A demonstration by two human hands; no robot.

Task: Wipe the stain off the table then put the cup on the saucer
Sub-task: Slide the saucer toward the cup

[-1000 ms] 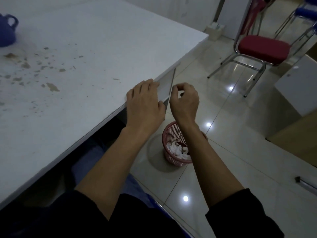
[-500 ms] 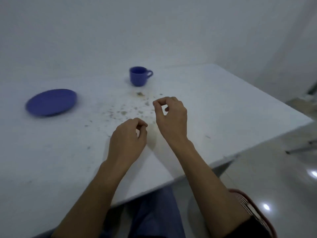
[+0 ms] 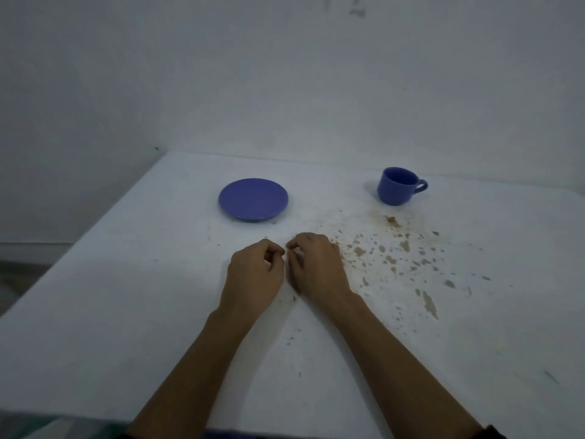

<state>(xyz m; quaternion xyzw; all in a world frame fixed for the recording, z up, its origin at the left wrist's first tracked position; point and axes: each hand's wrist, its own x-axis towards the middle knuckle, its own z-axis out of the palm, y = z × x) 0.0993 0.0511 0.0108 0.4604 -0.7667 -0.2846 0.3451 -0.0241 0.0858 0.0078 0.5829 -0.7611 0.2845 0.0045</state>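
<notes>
Head view: the stain [image 3: 395, 258] is unwiped, brown splashes and specks spread over the white table [image 3: 126, 312], from just in front of the cup [image 3: 397, 186] down toward your right forearm. The cup stands upright on the far right of the table, handle to the right, well apart from the saucer [image 3: 253, 199], which lies bare to the left.

Your left hand [image 3: 254, 274] and right hand [image 3: 316, 266] sit side by side near the middle of the table, fingers curled in, fingertips nearly meeting. Whether they pinch something thin, I cannot tell; no cloth or tissue shows.

Judgement: neither step is done. The wipe is left, then the cup goes on the saucer. You need something to wipe with first.
</notes>
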